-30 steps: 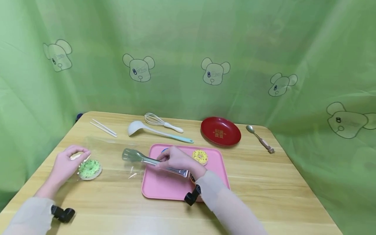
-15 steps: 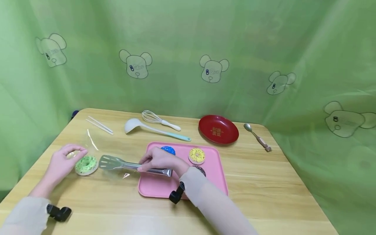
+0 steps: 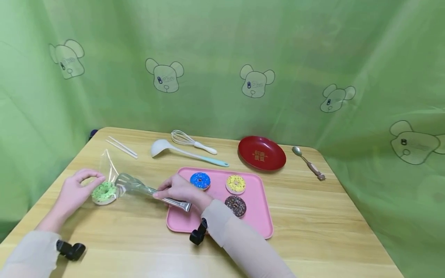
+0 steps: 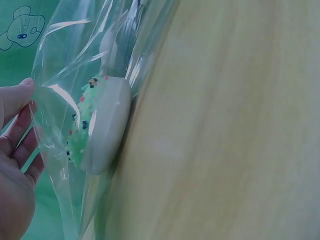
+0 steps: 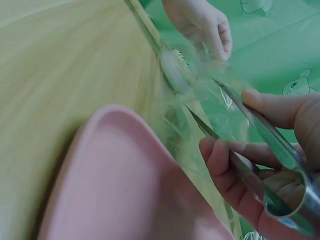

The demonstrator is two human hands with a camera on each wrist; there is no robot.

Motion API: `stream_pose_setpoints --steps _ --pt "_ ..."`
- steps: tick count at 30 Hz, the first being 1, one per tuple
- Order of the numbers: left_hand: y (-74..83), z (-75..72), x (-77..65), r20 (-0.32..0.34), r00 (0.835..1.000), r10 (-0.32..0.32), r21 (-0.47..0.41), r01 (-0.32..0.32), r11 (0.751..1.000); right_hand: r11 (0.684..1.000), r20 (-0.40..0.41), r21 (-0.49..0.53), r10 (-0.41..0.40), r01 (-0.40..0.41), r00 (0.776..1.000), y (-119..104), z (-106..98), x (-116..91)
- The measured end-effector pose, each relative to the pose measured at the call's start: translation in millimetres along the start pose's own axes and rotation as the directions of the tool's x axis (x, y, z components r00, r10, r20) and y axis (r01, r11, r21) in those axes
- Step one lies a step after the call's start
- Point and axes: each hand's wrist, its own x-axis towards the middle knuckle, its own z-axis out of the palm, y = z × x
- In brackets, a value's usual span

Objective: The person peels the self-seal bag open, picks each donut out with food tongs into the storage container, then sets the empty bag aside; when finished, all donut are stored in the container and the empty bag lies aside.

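Note:
My left hand (image 3: 74, 193) pinches the edge of a clear plastic bag (image 4: 52, 120) between thumb and fingers. A green-iced doughnut (image 3: 100, 198) with sprinkles lies inside the bag, low over the table; its pale base faces down. My right hand (image 3: 182, 191) holds metal tongs (image 3: 133, 185) around their middle, thumb on one arm and fingers on the other. In the right wrist view the arms of the tongs stand apart. Their slotted tips reach the bag beside the doughnut; I cannot tell whether they grip it.
A pink tray (image 3: 259, 204) bears a blue doughnut (image 3: 196, 178), a yellow doughnut (image 3: 231, 187) and a chocolate doughnut (image 3: 231, 202). Behind lie chopsticks (image 3: 121, 147), a ladle (image 3: 185, 153), a whisk (image 3: 205, 148), a red plate (image 3: 247, 154) and a spoon (image 3: 307, 164).
My right hand has carried the tongs left, off the tray's middle to the green doughnut, uncovering the blue and chocolate doughnuts. My left hand has stayed nearly still, pinching the bag.

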Motion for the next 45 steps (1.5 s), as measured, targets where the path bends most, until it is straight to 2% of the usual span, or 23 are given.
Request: stream_pose_setpoints --steps 5,9,12,16,25,28,31,38,45 --pt "3.9 0.3 3.5 -0.008 1.0 0.005 0.021 -0.005 1.0 0.999 -0.004 0.04 0.01 -0.009 1.0 1 4 1" --pt "7.0 1.4 6.6 -0.016 1.0 0.008 0.021 -0.008 1.0 1.0 0.002 0.028 0.006 -0.006 1.0 0 7 2" --pt "9.4 2.3 8.0 -0.013 1.0 -0.012 0.007 0.012 1.0 0.995 0.038 0.095 0.028 -0.031 0.999 -2 9 3" --pt "12.0 3.1 8.9 -0.008 1.0 -0.024 0.008 0.024 1.0 0.971 0.102 0.223 0.061 -0.082 0.993 -3 10 7" --pt "12.2 3.0 9.5 -0.002 1.0 -0.017 0.004 0.017 1.0 0.945 0.127 0.314 0.055 -0.093 0.99 5 15 10" --pt "10.0 2.4 7.7 -0.012 1.0 -0.01 0.011 0.01 1.0 0.945 0.126 0.316 0.05 -0.088 0.991 7 15 8" --pt "7.6 2.2 6.0 -0.022 1.0 -0.011 0.016 0.011 1.0 0.958 0.106 0.277 0.043 -0.071 0.993 7 13 6" --pt "4.9 1.2 3.3 -0.036 0.999 -0.002 0.033 0.003 0.999 0.955 0.091 0.286 0.051 -0.075 0.995 8 4 -6" --pt "4.1 -1.7 2.2 -0.061 0.998 -0.005 0.072 0.009 0.997 0.969 0.06 0.248 -0.01 -0.005 0.998 21 -14 -22"
